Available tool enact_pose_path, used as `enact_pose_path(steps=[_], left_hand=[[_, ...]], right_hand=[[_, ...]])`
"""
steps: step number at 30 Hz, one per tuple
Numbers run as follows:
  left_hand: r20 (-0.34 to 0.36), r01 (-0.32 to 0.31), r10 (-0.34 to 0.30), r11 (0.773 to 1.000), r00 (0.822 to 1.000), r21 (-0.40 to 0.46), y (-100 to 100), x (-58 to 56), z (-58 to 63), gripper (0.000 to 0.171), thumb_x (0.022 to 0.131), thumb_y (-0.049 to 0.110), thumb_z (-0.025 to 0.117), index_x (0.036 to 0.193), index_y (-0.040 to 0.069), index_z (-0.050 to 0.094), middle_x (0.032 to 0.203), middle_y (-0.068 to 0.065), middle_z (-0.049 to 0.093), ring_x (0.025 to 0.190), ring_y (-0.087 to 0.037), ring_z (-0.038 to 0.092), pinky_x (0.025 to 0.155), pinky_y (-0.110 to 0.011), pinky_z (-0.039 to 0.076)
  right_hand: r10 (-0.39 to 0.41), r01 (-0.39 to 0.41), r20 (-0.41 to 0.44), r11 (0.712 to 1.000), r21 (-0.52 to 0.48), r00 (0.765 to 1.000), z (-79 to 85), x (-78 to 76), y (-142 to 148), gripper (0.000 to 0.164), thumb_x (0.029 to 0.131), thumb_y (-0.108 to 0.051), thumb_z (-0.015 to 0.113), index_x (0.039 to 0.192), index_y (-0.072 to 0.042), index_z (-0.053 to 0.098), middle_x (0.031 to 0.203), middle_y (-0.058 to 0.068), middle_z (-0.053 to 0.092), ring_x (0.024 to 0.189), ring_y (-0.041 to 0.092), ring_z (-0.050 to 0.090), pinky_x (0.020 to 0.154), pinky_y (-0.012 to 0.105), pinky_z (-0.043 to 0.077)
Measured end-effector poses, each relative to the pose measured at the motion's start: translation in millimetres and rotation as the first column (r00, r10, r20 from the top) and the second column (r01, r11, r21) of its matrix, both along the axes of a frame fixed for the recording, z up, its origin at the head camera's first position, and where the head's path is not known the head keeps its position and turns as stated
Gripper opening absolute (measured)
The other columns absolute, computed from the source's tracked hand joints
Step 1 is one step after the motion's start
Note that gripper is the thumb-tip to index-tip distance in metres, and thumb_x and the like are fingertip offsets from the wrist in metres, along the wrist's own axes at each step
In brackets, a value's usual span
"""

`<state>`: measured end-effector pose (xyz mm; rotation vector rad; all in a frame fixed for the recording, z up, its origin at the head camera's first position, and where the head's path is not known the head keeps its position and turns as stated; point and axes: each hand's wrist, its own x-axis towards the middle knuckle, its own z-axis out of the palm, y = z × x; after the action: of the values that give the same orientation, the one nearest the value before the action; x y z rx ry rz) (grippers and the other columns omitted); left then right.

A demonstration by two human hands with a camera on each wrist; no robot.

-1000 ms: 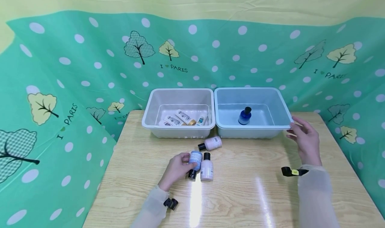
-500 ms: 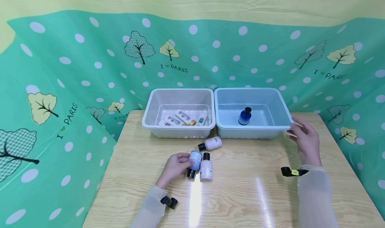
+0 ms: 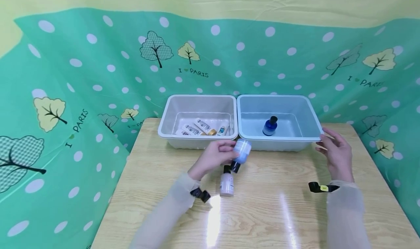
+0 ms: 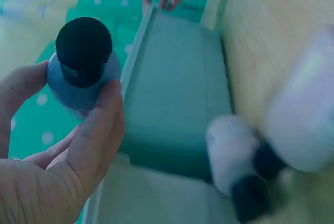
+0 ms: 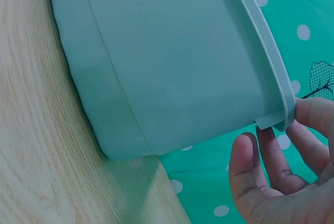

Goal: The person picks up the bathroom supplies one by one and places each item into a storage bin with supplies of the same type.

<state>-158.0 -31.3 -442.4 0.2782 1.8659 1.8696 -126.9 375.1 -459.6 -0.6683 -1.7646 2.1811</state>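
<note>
My left hand (image 3: 213, 158) grips a light blue bottle (image 3: 242, 150) with a black cap, raised in front of the bins and tilted cap down. In the left wrist view its black cap (image 4: 83, 49) faces the camera, between thumb and fingers. My right hand (image 3: 338, 154) pinches the rim of the light blue bin (image 3: 279, 146) at its front right corner; the right wrist view shows the thumb and a finger on that rim (image 5: 274, 72). Inside this bin stands a dark blue bottle (image 3: 270, 127). A pale pink bottle (image 3: 226, 185) lies on the table below the left hand.
A grey-white bin (image 3: 187, 143) adjoins the blue one on the left, with several white tubes (image 3: 203, 127) lying in it. Another pale bottle (image 4: 229, 151) lies close to the bins, hidden by the left hand in the head view. A patterned green curtain (image 3: 108, 77) hangs behind.
My left hand has lifted the light blue bottle off the table and carried it right and forward toward the blue bin. My right hand stays at the bin's corner.
</note>
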Motion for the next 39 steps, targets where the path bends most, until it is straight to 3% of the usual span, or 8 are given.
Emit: enact_pose_path(steps=[5, 10, 14, 19, 24, 28, 33, 39], left_hand=[[0.015, 0.026, -0.025, 0.999, 1.0, -0.039, 36, -33.9, 20.9, 0.049, 0.085, 0.011, 0.081, 0.129, 0.001, 0.062, 0.103, -0.012, 0.073, 0.086, -0.025, 0.072, 0.073, -0.035, 0.061], [0.051, 0.031, -0.03, 0.999, 0.998, -0.011, 63, -62.2, 37.2, 0.046, 0.086, 0.01, 0.08, 0.126, -0.001, 0.063, 0.099, -0.01, 0.072, 0.085, -0.027, 0.072, 0.074, -0.036, 0.061], [0.021, -0.005, 0.005, 1.0, 1.0, -0.022, 83, -83.1, 44.9, 0.044, 0.086, 0.011, 0.08, 0.124, -0.003, 0.063, 0.101, -0.011, 0.07, 0.085, -0.026, 0.071, 0.074, -0.035, 0.061], [-0.009, -0.085, 0.084, 0.985, 0.996, -0.153, 102, -104.9, 46.4, 0.042, 0.086, 0.018, 0.081, 0.122, 0.0, 0.066, 0.101, -0.006, 0.069, 0.081, -0.021, 0.07, 0.073, -0.032, 0.061], [-0.026, -0.161, 0.16, 0.958, 0.987, -0.236, 115, -119.2, 43.4, 0.032, 0.086, 0.021, 0.081, 0.111, 0.002, 0.072, 0.1, -0.004, 0.068, 0.081, -0.017, 0.069, 0.069, -0.028, 0.06], [-0.039, -0.189, 0.185, 0.938, 0.982, -0.291, 123, -128.2, 38.8, 0.026, 0.086, 0.021, 0.081, 0.101, 0.002, 0.072, 0.093, -0.005, 0.068, 0.076, -0.017, 0.069, 0.066, -0.028, 0.06], [-0.023, -0.184, 0.189, 0.912, 0.982, -0.367, 129, -135.9, 34.8, 0.027, 0.085, 0.023, 0.082, 0.095, 0.002, 0.069, 0.088, -0.006, 0.067, 0.069, -0.018, 0.069, 0.064, -0.027, 0.06], [-0.024, -0.16, 0.165, 0.897, 0.986, -0.411, 135, -135.1, 36.4, 0.027, 0.085, 0.024, 0.082, 0.094, 0.003, 0.067, 0.089, -0.006, 0.067, 0.069, -0.019, 0.069, 0.064, -0.026, 0.059]], right_hand=[[-0.001, 0.001, -0.021, 1.0, -0.017, 1.0, 0.3, 0.8, 1, 0.053, 0.091, -0.019, 0.076, 0.14, -0.012, 0.059, 0.114, 0.002, 0.061, 0.089, 0.015, 0.066, 0.067, 0.023, 0.059], [-0.001, 0.001, -0.016, 1.0, -0.019, 1.0, -0.9, 0.1, 0, 0.052, 0.091, -0.019, 0.076, 0.14, -0.013, 0.059, 0.114, 0.001, 0.061, 0.089, 0.015, 0.066, 0.067, 0.024, 0.059], [-0.014, 0.014, -0.005, 1.0, -0.011, 1.0, -2.2, -1.5, 1, 0.051, 0.091, -0.021, 0.076, 0.139, -0.014, 0.06, 0.114, 0.001, 0.06, 0.088, 0.015, 0.065, 0.067, 0.024, 0.059], [-0.022, 0.022, -0.003, 1.0, -0.004, 1.0, -3.5, -1.6, 2, 0.05, 0.091, -0.021, 0.076, 0.138, -0.015, 0.062, 0.113, 0.0, 0.061, 0.087, 0.014, 0.066, 0.066, 0.023, 0.059], [-0.014, 0.013, -0.022, 1.0, -0.028, 1.0, -3.7, -1.3, 1, 0.05, 0.091, -0.019, 0.076, 0.138, -0.014, 0.061, 0.113, 0.001, 0.061, 0.088, 0.016, 0.068, 0.067, 0.024, 0.059], [-0.01, 0.009, -0.025, 1.0, -0.029, 1.0, -3.2, -1.3, 0, 0.052, 0.091, -0.02, 0.076, 0.139, -0.013, 0.06, 0.114, 0.001, 0.062, 0.091, 0.017, 0.067, 0.067, 0.024, 0.059], [0.001, -0.001, -0.009, 1.0, 0.0, 1.0, -3.2, -2.5, -1, 0.053, 0.091, -0.023, 0.076, 0.141, -0.013, 0.059, 0.116, 0.001, 0.061, 0.092, 0.016, 0.067, 0.069, 0.024, 0.059], [-0.01, 0.01, -0.003, 1.0, 0.001, 1.0, -3.4, -1.1, 2, 0.051, 0.091, -0.023, 0.076, 0.14, -0.015, 0.06, 0.117, 0.001, 0.061, 0.095, 0.019, 0.066, 0.069, 0.024, 0.059]])
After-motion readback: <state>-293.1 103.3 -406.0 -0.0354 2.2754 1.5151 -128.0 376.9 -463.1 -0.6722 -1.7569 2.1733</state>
